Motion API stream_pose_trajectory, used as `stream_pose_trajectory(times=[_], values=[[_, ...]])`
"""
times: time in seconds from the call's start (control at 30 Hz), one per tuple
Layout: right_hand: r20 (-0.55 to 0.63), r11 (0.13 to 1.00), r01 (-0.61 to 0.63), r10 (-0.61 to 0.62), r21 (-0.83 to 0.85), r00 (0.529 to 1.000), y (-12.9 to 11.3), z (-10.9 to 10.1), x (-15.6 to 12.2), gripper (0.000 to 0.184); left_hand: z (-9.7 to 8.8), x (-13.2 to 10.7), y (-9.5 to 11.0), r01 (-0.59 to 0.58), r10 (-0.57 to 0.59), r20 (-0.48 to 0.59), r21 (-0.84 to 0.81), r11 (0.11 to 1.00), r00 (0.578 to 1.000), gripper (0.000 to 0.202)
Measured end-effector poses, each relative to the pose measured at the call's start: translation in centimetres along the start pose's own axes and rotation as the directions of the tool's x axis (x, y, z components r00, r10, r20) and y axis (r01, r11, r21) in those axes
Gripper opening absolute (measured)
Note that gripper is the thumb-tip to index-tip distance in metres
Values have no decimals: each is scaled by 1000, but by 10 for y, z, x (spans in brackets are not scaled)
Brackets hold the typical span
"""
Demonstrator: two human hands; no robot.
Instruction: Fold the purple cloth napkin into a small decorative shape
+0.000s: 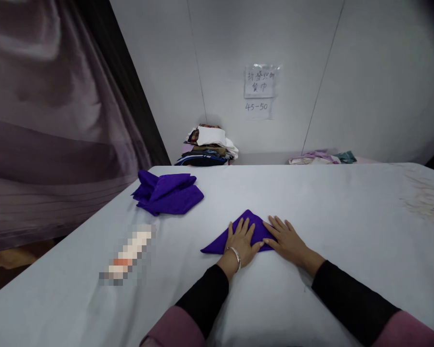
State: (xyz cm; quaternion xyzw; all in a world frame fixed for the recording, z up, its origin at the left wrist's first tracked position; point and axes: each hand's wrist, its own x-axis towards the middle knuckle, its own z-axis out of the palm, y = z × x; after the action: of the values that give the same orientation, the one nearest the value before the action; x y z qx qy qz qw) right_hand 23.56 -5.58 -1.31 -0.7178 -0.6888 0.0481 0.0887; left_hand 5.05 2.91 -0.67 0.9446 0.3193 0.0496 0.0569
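Observation:
A purple cloth napkin [219, 243] lies flat on the white table, folded into a triangle with its peak pointing away from me. My left hand [241, 241] rests palm down on its middle, fingers spread; a silver bangle circles the wrist. Over the right corner of the cloth lies my right hand [284, 237], also flat, its thumb and fingertips on the fabric. The two thumbs come close together near the front edge. Both hands cover much of the napkin's centre and right side.
More purple cloth [171, 193] sits loosely folded at the table's back left. A pixelated patch [130, 255] hides an object on the left. Behind the white table [347, 207] stands a pile of clothes [210, 144]. Paper signs [259, 82] hang on the wall, and a curtain [58, 120] drapes at left.

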Motion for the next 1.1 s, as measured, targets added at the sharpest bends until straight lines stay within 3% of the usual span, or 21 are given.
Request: stream_pose_trajectory(times=[0.13,0.27,0.43,0.57,0.7,0.97,1.1], values=[[-4,999,-12,13,52,1000,-10,-17,4,68,1,0,1,-3,3,-12,-4,1000,1000,72],[-70,984,137,-129,116,989,-45,-35,19,68,2,1,2,0,0,-13,-16,1000,1000,65],[20,941,242,-253,238,967,-79,-31,51,73,-5,0,5,-55,55,-33,9,998,998,62],[105,938,176,-215,298,971,-72,-16,66,75,-14,-3,6,-38,36,-32,-59,998,999,67],[87,946,147,-179,290,980,-57,-7,70,73,-18,-6,5,-40,39,-9,-126,991,999,66],[99,971,88,-112,223,989,-45,-6,75,72,-14,-7,3,-8,11,18,-155,988,1000,68],[102,988,-19,3,151,995,-39,-9,71,69,-13,-8,2,7,-6,9,-123,992,1000,69]])
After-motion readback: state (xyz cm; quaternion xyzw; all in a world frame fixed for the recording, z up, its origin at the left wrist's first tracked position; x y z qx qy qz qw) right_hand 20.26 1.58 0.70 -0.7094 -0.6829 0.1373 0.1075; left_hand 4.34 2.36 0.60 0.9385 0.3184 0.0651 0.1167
